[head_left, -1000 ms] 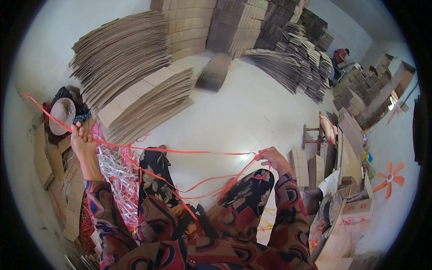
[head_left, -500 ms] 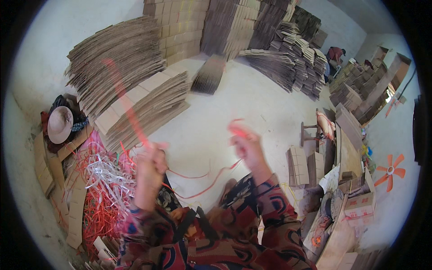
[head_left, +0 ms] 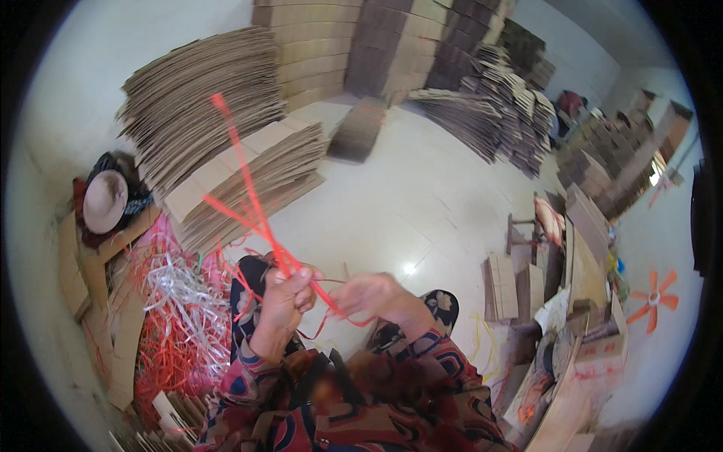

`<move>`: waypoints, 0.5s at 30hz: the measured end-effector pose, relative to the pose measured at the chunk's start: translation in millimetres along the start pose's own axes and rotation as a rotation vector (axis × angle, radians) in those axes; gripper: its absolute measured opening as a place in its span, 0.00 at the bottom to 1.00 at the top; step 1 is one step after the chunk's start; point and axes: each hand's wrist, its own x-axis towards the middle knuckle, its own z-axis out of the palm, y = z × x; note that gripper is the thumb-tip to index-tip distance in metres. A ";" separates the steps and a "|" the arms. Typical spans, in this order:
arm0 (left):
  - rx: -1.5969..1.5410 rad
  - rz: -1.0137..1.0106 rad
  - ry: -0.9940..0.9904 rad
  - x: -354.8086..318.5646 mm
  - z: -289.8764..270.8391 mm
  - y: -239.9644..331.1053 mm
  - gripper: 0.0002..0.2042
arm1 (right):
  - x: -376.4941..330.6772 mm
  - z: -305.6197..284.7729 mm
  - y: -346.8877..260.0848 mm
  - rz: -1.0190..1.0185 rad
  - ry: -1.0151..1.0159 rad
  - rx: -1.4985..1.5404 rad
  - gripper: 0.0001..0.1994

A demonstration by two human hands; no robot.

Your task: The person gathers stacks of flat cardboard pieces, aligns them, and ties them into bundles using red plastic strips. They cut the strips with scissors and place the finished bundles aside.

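My left hand is closed round a bundle of red plastic strapping. Two flat ends of it rise above the fist and cross, spreading up and to the left. Just to the right, my right hand is blurred by motion, its fingers curled at the lower part of the strapping. A thin red length hangs in a loop below both hands, over my lap. To the left lies a tangled heap of red and white strapping.
Bent stacks of flat cardboard pieces stand beyond my left hand. A small cardboard bundle lies on the pale floor. At right are a wooden stool, cardboard pieces and an orange fan. A person bends far back.
My hands have come together from well apart, the right moving left and down, the left moving right. The strapping's raised ends now cross above my left fist. The view has shifted slightly.
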 end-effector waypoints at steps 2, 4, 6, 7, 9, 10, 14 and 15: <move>0.005 -0.014 0.001 -3.5 2.1 -3.5 0.09 | 5.3 3.9 0.4 -0.014 0.199 0.084 0.29; -0.030 -0.077 -0.049 0.8 6.7 -12.3 0.10 | 10.5 21.2 -0.9 0.087 0.231 -0.082 0.27; 0.005 -0.059 -0.040 -0.6 8.4 -13.4 0.12 | 19.5 41.6 0.2 0.189 0.303 -0.460 0.21; 0.024 -0.043 -0.035 -0.8 9.7 -13.1 0.12 | 20.8 43.8 1.0 0.221 0.361 -0.512 0.19; 0.039 -0.071 -0.018 -4.5 7.8 -9.5 0.14 | 21.0 45.3 2.7 0.278 0.479 -0.614 0.15; 0.045 -0.090 -0.021 -5.3 7.5 -8.2 0.15 | 18.6 47.4 0.3 0.209 0.553 -0.238 0.10; -0.009 0.010 0.039 -4.4 0.4 -13.0 0.21 | 2.4 24.3 -5.2 0.099 0.569 -0.185 0.09; -0.051 0.030 0.094 -5.1 -1.3 -14.5 0.22 | 2.4 14.3 0.6 -0.076 0.660 -0.036 0.08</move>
